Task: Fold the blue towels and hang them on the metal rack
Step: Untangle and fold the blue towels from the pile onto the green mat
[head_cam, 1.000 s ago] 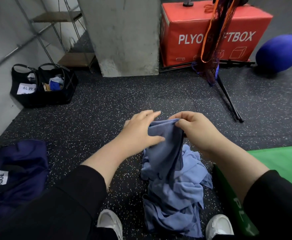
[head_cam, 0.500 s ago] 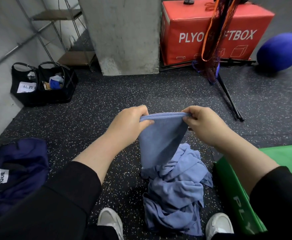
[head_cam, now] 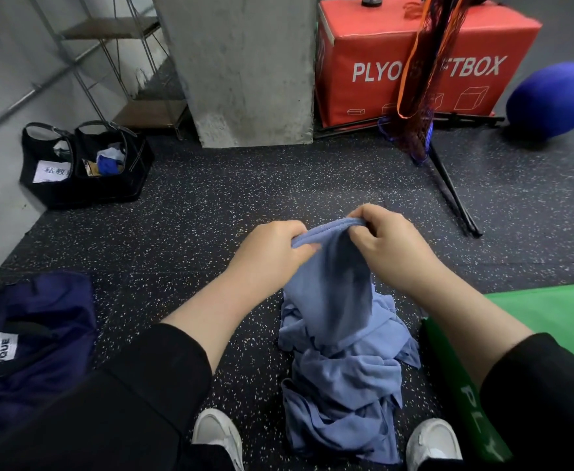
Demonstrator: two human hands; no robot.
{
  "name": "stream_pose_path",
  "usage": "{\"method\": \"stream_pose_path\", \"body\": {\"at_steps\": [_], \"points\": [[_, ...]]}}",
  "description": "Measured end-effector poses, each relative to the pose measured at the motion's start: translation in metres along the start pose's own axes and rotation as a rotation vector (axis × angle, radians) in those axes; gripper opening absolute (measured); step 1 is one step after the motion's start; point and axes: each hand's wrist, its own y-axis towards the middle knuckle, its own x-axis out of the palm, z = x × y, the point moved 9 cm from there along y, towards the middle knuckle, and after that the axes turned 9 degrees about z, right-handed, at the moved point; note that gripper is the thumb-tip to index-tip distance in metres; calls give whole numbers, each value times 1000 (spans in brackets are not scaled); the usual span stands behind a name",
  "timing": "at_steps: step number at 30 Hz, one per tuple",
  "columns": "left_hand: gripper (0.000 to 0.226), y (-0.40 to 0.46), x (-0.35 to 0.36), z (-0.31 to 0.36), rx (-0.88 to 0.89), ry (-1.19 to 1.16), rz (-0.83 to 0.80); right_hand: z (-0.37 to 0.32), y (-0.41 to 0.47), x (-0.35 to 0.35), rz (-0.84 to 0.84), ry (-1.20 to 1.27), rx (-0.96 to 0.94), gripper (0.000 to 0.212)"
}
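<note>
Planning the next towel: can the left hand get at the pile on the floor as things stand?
Probably not yet: the left hand has its grip on the lifted blue towel, as does the right hand. The pile lies uncovered below.

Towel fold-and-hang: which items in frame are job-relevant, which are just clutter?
Job: left hand and right hand gripping the held blue towel; blue towel pile; metal rack.

Clutter: red plyo box, blue ball, black bags, navy bag, green mat.
</note>
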Motion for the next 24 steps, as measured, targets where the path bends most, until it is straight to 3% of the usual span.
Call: {"method": "stream_pose_path", "body": {"at_steps": [11,17,22,24], "points": [[11,-5,-2,-16,-312,-216,136,-4,-7,16,-72,-60,-27,7],[44,-12,-10,-9,-353,-363,178,-22,-17,24,-61,-100,-65,15],[29,-14,-10,-1,-362,-558,217,-25,-17,25,-60,-70,-81,23],[36,-15,-5,7,-387,-717,161,-22,-14,22,-91,30,-41,24]]}}
